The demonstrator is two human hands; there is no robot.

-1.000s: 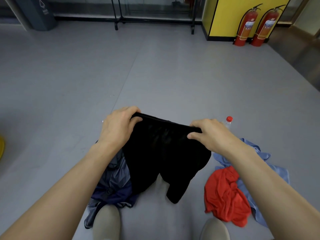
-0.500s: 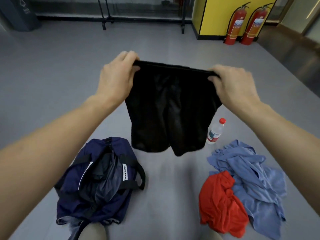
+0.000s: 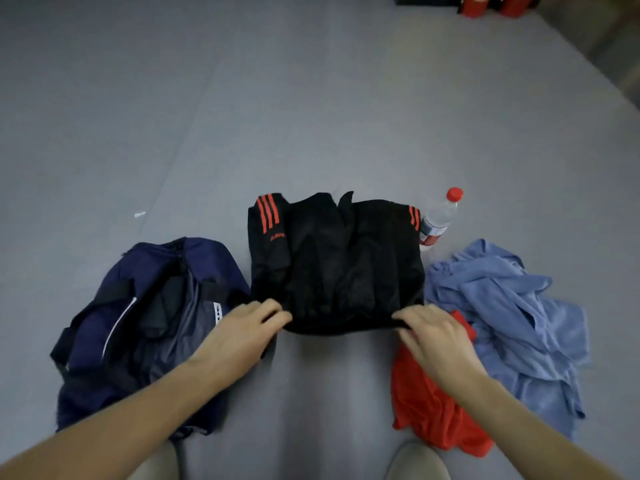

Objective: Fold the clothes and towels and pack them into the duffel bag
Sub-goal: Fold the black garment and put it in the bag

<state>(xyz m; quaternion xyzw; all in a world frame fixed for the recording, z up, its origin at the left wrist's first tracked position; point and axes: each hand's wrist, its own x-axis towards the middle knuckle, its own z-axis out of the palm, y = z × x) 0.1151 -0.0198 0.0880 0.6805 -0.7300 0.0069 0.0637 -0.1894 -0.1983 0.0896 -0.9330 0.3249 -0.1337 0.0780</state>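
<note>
3 things flank my grips. Duffel bag (image 3: 104,327) lies open just left of my left hand (image 3: 239,336); black shorts (image 3: 339,265) spread flat beyond, my 2 knuckles-up hands pinching the near waistband; red cloth (image 3: 426,410) sits under my right hand (image 3: 436,337).

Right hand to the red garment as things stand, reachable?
Probably yes. The red garment lies on the floor beside and under the right hand, with nothing on top. That hand pinches the near edge of the black shorts, though, so it must let go first.
</note>
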